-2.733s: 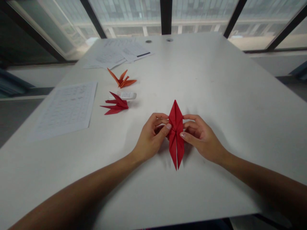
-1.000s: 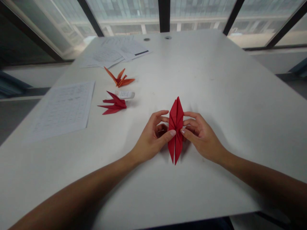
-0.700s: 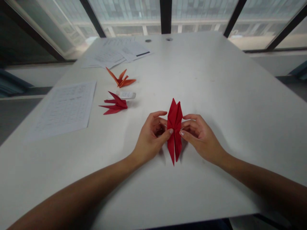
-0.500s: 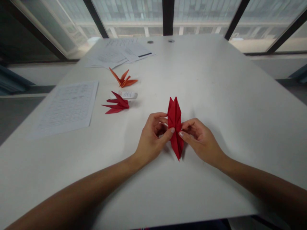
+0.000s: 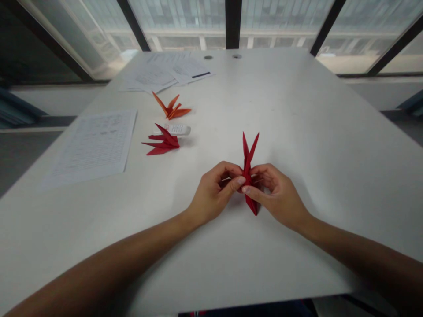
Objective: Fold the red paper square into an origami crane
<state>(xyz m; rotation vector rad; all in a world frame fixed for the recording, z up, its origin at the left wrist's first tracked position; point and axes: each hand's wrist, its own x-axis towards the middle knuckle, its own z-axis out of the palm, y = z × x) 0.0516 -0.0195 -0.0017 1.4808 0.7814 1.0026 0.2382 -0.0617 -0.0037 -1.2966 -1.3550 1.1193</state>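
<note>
Between my two hands is a piece of folded red origami paper (image 5: pixel 253 205), its two narrow points spread in a V away from me and a pointed end toward me. My left hand (image 5: pixel 218 189) pinches it from the left, thumb on top. From the right, my right hand (image 5: pixel 277 191) grips its middle, with the thumb pressed near the left thumb. The fingers cover the middle of the paper. To the left lie a red folded-paper piece (image 5: pixel 165 143) with several points and an orange paper crane (image 5: pixel 172 110) behind it.
A white remote control (image 5: pixel 178 129) lies partly behind the red piece. One printed sheet (image 5: pixel 95 145) is on the left of the white table (image 5: pixel 211 264), and several papers (image 5: pixel 155 70) overlap at the far left. Windows (image 5: pixel 185 22) stand beyond the far edge.
The red paper between my hands has gone from a wide, flat shape to a narrow one. Its two far points have spread apart, and both thumbs have come closer together.
</note>
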